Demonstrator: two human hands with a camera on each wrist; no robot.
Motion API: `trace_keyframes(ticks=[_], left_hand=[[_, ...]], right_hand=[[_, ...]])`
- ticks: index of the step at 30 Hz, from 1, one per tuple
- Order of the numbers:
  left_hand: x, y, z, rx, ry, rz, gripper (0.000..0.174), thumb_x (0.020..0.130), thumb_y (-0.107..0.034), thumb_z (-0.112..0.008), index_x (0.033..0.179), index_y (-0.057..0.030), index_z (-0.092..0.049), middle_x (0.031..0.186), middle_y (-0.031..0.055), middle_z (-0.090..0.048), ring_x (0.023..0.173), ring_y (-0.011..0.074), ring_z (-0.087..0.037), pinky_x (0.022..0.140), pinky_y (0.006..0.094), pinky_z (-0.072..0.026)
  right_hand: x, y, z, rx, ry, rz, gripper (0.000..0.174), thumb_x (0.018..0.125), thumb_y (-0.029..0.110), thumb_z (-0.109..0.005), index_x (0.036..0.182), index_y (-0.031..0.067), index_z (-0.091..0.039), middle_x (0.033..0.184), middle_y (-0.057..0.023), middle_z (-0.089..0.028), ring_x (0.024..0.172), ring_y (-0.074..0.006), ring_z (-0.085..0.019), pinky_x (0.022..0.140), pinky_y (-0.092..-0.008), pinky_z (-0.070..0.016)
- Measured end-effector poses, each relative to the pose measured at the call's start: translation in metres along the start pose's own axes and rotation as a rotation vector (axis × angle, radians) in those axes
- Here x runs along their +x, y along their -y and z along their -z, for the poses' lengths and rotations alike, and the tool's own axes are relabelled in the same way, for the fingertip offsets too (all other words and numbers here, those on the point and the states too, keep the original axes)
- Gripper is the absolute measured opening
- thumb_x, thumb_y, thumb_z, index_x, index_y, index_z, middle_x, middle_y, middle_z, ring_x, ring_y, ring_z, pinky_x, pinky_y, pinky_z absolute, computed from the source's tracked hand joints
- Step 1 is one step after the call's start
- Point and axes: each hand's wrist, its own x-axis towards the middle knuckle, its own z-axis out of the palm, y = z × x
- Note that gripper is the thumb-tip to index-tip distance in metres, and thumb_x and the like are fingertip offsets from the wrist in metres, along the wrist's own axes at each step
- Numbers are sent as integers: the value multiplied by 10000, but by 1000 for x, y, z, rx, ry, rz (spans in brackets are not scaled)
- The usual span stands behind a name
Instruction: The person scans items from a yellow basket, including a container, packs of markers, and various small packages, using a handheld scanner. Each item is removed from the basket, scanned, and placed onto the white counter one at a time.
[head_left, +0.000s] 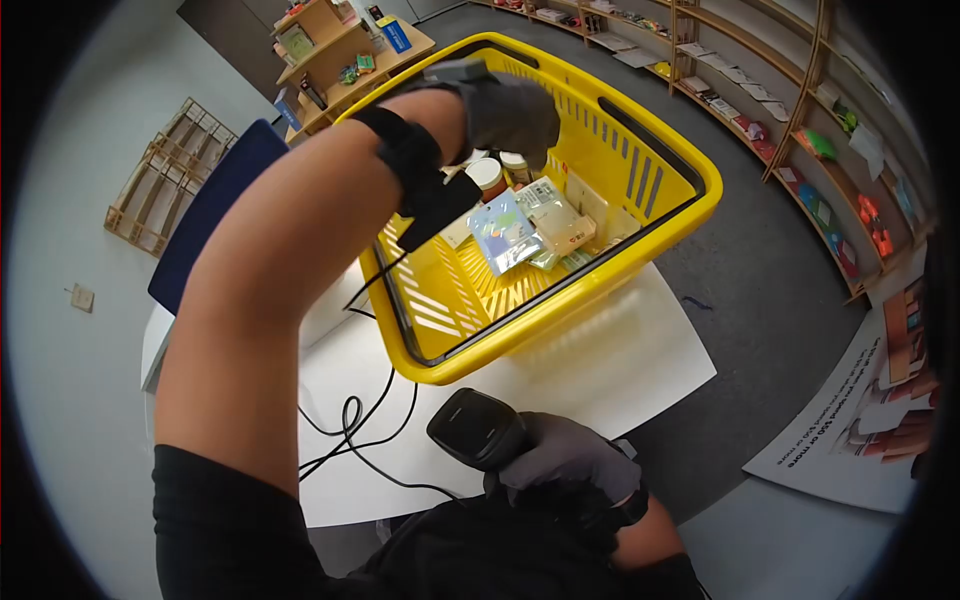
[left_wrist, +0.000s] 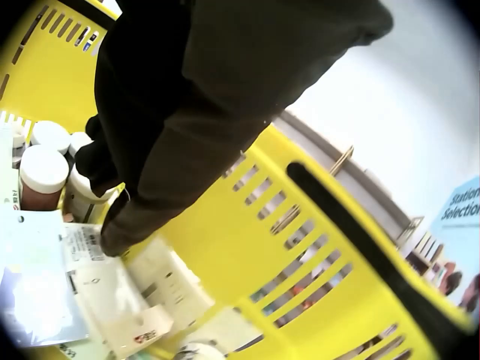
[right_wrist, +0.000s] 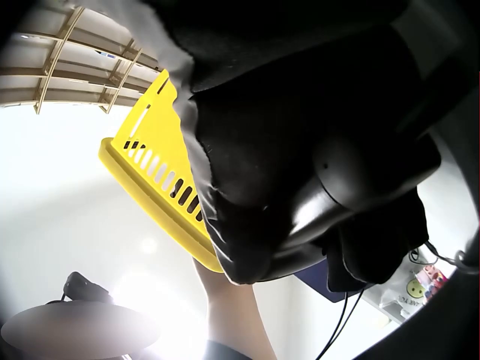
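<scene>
A yellow shopping basket (head_left: 640, 120) stands on a white table (head_left: 610, 370). It holds white-lidded jars (head_left: 488, 175) and flat packets (head_left: 505, 232). My gloved left hand (head_left: 530, 145) reaches down into it, fingers hanging loose just above the jars and holding nothing. In the left wrist view the fingertips (left_wrist: 112, 232) hover beside a jar (left_wrist: 43, 172) and over a packet (left_wrist: 112, 300). My gloved right hand (head_left: 565, 465) grips a black barcode scanner (head_left: 475, 428) close to my body, at the table's near edge. In the right wrist view the scanner (right_wrist: 352, 180) sits in the glove, with the basket (right_wrist: 161, 172) behind.
A black cable (head_left: 350, 430) loops across the table. Curved wooden shelves (head_left: 800, 130) with goods line the right wall. A wooden display stand (head_left: 330, 50) stands beyond the basket, a dark blue panel (head_left: 215, 205) and a wooden rack (head_left: 165, 175) lie left. A poster (head_left: 850, 420) lies at the right.
</scene>
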Motion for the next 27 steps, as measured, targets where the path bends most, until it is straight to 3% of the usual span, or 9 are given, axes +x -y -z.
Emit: trace_keyframes(ticks=[3,5,6,9,14,17,22,25,27], left_hand=[[29,-10,-38,168,112,21,599,752,-349,-828,1292,-105,-744,1097,161,-781,1008,324,-743,884,410,-575],[32,-13,-58,-282,313,192,624,748,-431,-824,1239,-52,-757,1069,186,-779,968,320,-740,865,424,-570],[37,-16,-70,-280,319,186,624,748,-431,-824,1239,-52,-757,1069,186,-779,968,320,-740,865,424,-570],[50,-23,-95,-293,306,183,700,675,-632,-878,1041,-39,-814,1011,158,-781,971,318,-735,853,442,-562],[35,-47,-74,-302,177,157,629,712,-501,-844,1109,-16,-790,998,160,-786,941,317,-734,853,450,-564],[18,-68,-53,-45,166,205,523,808,-445,-791,1124,-28,-789,1040,155,-784,948,320,-732,871,442,-561],[26,-63,-71,194,199,134,425,927,-371,-690,1180,-41,-772,1103,138,-781,949,300,-732,884,436,-557],[23,-49,-78,-397,201,-33,371,1001,-301,-610,1238,-48,-742,1114,107,-778,954,253,-737,874,412,-562],[125,31,-199,-423,85,-9,378,1009,-319,-608,1248,-53,-730,1103,88,-779,948,202,-737,823,373,-570]], right_hand=[[-1,3,1,-30,-6,-43,429,799,103,-743,1195,-37,-657,971,-145,-751,821,-215,-724,760,-334,-603],[0,2,3,-72,12,-28,419,813,112,-738,1196,-38,-658,970,-137,-750,824,-213,-724,755,-330,-599],[1,1,4,-91,21,-21,415,820,116,-735,1197,-38,-658,969,-134,-750,825,-212,-724,753,-328,-598],[0,2,5,-88,30,-17,419,822,114,-735,1202,-41,-655,965,-134,-749,823,-213,-724,745,-330,-598],[-3,2,-3,-6,-5,1,422,830,118,-728,1211,-45,-649,956,-137,-750,817,-214,-723,733,-337,-599],[-2,-5,-4,-33,-66,20,430,836,130,-724,1221,-46,-646,945,-139,-750,808,-211,-720,722,-337,-598],[-8,-5,-14,-7,-149,58,420,861,166,-714,1221,-39,-647,919,-144,-748,789,-204,-713,695,-334,-591],[-11,-5,-24,4,-180,110,365,866,213,-725,1136,-25,-665,871,-106,-730,750,-175,-691,670,-316,-559],[-14,-8,-24,12,-216,154,345,869,236,-730,1094,-19,-675,847,-87,-722,731,-160,-680,658,-307,-542]])
